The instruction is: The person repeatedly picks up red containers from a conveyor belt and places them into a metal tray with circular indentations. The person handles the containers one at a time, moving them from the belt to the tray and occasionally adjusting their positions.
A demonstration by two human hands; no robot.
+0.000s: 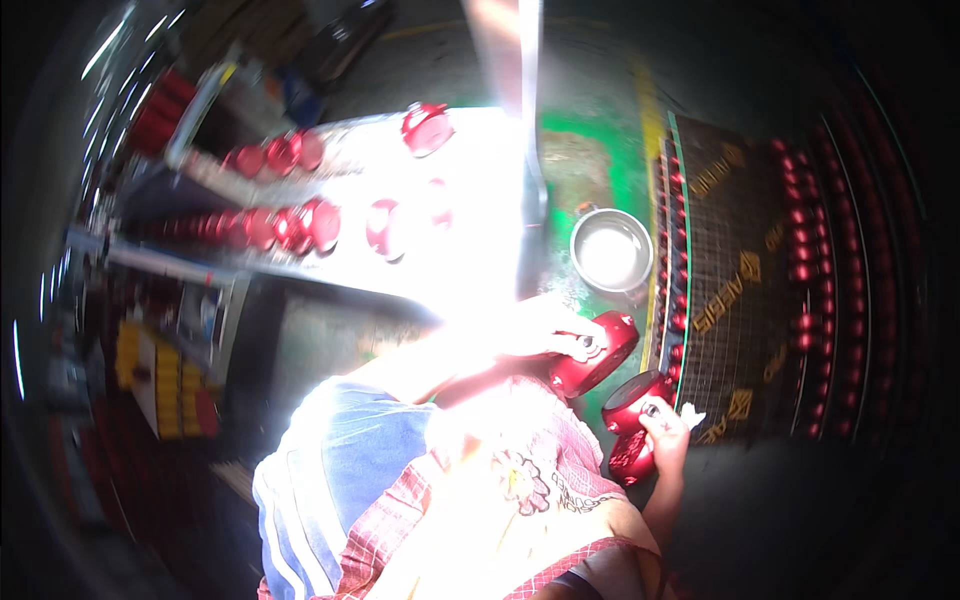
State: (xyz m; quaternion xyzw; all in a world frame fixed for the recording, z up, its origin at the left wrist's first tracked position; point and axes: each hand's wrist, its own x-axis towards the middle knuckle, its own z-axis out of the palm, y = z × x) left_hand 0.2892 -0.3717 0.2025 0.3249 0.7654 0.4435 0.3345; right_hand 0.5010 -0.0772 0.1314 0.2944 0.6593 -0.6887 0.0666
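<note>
On the near side of the round grey metal basin, the left hand has its fingers closed on the side of a glossy red round metal pot; farther from the basin, the right hand grips a second glossy red round metal pot. These pots sit close, so a small swing could chip their finish, while one-sided grips might let either tip.

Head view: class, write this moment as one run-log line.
left hand: holds red pot; right hand: holds second red pot; ahead: grey basin; table: more red pots
</note>
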